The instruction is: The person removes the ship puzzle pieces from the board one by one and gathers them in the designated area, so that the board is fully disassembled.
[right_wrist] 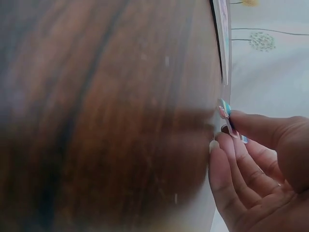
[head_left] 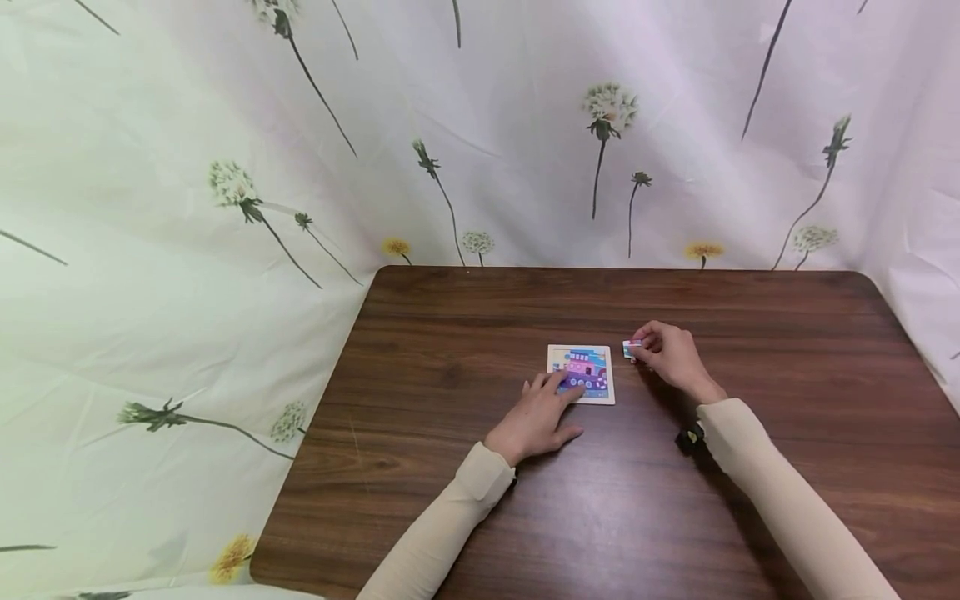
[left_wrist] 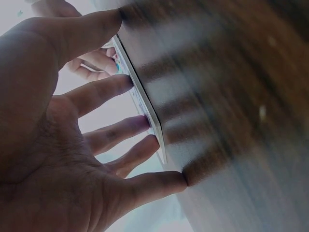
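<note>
A flat, square picture puzzle [head_left: 611, 375] with a pale frame lies on the table, showing a pink and purple ship with round portholes. My left hand [head_left: 532, 421] rests on its lower left part, the fingers spread and fairly straight. In the left wrist view some fingertips touch the puzzle's edge [left_wrist: 155, 123], while thumb and little finger meet the tabletop. Just right of the frame, my right hand [head_left: 672, 354] pinches a small colourful puzzle piece [head_left: 632, 346] between thumb and fingers. The right wrist view shows this piece [right_wrist: 225, 108] tilted, close to the table surface and apart from the frame.
The dark brown wooden table [head_left: 450, 333] has rounded far corners. A white cloth with dandelion prints [head_left: 525, 125] hangs behind it and along the left side. A small black object [head_left: 690, 439] is at the right cuff.
</note>
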Demonstrator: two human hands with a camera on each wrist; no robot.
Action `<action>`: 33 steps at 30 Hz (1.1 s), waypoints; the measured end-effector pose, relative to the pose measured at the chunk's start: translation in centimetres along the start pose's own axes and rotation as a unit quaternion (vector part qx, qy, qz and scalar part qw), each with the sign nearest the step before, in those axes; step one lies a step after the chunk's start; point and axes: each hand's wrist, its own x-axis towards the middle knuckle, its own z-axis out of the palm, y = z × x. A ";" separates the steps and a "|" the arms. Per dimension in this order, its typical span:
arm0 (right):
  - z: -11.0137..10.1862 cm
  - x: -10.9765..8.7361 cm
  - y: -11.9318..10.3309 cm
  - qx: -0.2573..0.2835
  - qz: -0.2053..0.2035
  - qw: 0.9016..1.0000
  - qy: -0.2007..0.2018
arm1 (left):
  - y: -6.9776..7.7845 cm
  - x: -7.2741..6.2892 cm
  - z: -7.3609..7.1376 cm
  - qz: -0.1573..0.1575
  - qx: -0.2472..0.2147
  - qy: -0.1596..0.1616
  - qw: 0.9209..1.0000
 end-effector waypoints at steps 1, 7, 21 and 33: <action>0.0 0.0 0.0 -0.003 0.000 1.000 -0.001 | 0.0 0.0 0.0 -0.001 0.000 -0.001 1.000; 0.1 0.1 0.2 -0.018 0.002 1.000 -0.008 | 0.0 -0.1 0.1 -0.006 -0.001 -0.009 1.000; -0.1 0.2 0.5 -0.031 -0.012 0.999 -0.006 | 0.0 0.0 -0.1 -0.004 -0.008 -0.005 1.000; -0.2 0.1 -0.3 -0.044 -0.028 0.998 0.024 | 0.0 0.0 -0.1 -0.007 -0.009 -0.008 1.000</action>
